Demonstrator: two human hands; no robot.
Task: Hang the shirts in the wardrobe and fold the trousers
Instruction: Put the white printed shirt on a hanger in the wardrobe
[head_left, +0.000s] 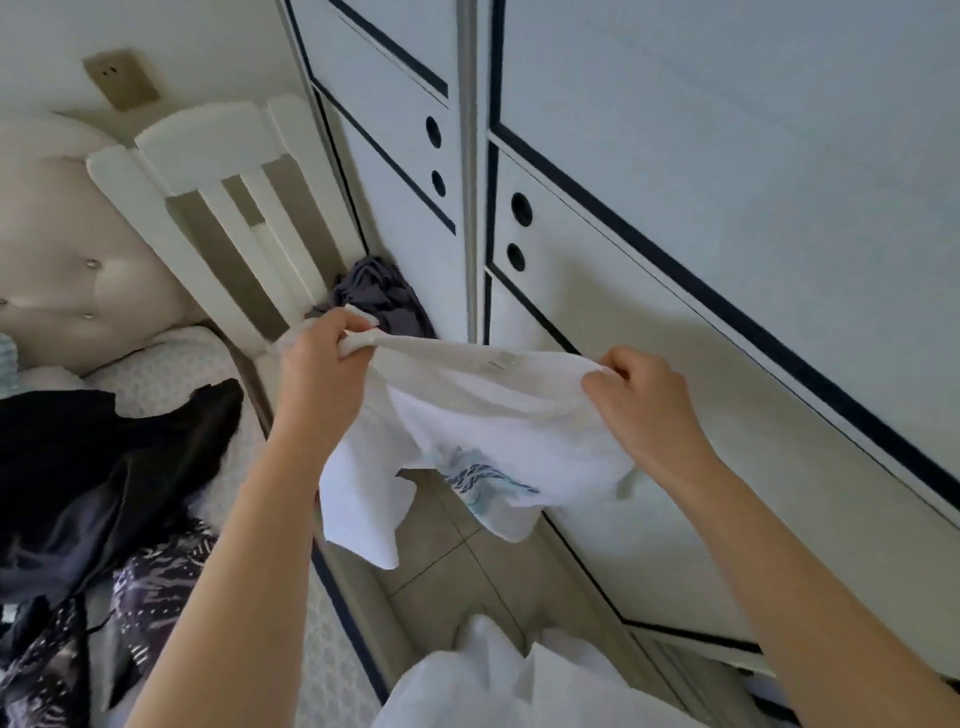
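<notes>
Left hand (324, 364): we see it raised in front of the chest, forearm slanting up from the lower left, with fingers and thumb curled tight on one end of the white shirt's neck edge.
Right hand (641, 400): level with the left and well apart from it. Its knuckles face us and its fingers are pinched closed on the other end of the neck edge.
White shirt (493, 415): stretched taut between both hands, its body sagging below (a blue print shows near the hem), clear of the floor tiles (441, 561).
Wardrobe (675, 260): just behind the shirt, sliding doors closed.
Chair (228, 197): white, beside the wardrobe, with a grey garment (374, 296) bunched on it.
Bed (171, 364): at left, with dark clothes (104, 467) heaped on it. We cannot tell which are shirts and which trousers.
</notes>
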